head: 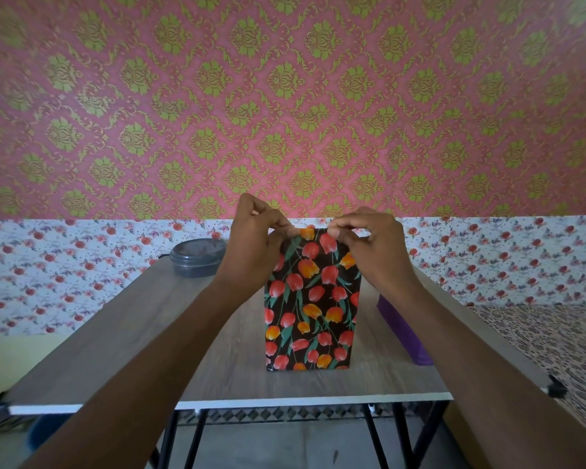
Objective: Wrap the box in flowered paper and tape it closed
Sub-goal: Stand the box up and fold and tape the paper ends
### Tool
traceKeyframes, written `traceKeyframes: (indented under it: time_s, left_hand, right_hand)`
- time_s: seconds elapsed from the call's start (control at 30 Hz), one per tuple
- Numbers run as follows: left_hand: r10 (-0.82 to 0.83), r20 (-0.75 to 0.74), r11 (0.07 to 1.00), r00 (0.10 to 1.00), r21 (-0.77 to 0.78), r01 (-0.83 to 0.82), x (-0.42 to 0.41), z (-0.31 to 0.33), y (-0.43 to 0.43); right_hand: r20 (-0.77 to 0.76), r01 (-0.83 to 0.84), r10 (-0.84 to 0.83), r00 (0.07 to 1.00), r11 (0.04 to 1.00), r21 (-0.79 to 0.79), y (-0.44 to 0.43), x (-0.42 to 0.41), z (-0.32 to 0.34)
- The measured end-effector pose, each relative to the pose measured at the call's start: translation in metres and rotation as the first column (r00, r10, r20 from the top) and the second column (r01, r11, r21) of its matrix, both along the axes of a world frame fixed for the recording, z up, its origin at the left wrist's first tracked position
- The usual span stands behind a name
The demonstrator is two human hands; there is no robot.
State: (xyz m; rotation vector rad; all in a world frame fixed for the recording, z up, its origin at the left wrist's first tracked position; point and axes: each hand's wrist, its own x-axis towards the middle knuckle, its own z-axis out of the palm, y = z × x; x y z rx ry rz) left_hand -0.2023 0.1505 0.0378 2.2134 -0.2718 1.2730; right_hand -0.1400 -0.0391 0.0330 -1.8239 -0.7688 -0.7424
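Note:
The box (310, 309) stands upright on end in the middle of the wooden table (122, 333), covered in black paper with red and orange tulips. Both hands are at its top end. My left hand (256, 242) has its fingers curled and pinches the paper at the top left corner. My right hand (369, 242) pinches the paper at the top right edge with thumb and fingertips. The top face of the box is hidden behind my hands. No tape shows on the paper.
A round grey lidded container (197, 257) sits at the table's back left. A purple oblong object (405, 330) lies along the right side, partly behind my right forearm. A patterned surface (538, 333) adjoins the table on the right.

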Motion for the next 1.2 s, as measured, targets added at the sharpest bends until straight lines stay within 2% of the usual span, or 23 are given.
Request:
traceKeyframes:
  time_s: [0.13,0.27,0.4,0.57,0.73,0.97,1.2]
  left_hand:
    - [0.018,-0.069,0.999,0.997,0.048,-0.015,0.006,0.002,0.004]
    - [0.032,-0.108,0.996,0.994,0.084,-0.023,0.011,0.005,0.005]
    - [-0.01,-0.155,0.998,0.988,0.068,0.021,0.014,0.011,0.007]
    - [0.001,-0.182,0.975,0.983,0.221,0.04,0.018,0.012,0.009]
    - [-0.007,-0.174,0.959,0.985,0.278,0.056,0.023,0.012,0.016]
    - [-0.17,-0.24,0.973,0.956,0.114,0.201,0.015,0.016,0.018]
    - [-0.004,-0.341,0.995,0.94,0.097,0.039,0.024,0.018,0.011]
  right_hand:
    - [-0.038,-0.006,0.005,0.999,1.0,-0.016,-0.001,-0.001,0.0]
    - [-0.037,0.03,-0.035,0.999,0.992,-0.12,-0.002,0.003,0.001]
    - [-0.147,0.023,-0.043,0.988,0.99,-0.137,0.0,0.006,0.007]
    - [-0.179,0.02,-0.064,0.982,0.971,-0.24,0.004,0.009,0.016]
    - [-0.194,-0.013,-0.045,0.98,0.957,-0.289,0.009,0.015,0.017]
    - [-0.16,-0.006,-0.035,0.987,0.969,-0.247,0.007,0.018,0.014]
    - [-0.126,0.046,-0.08,0.989,0.967,-0.251,0.01,0.022,0.013]
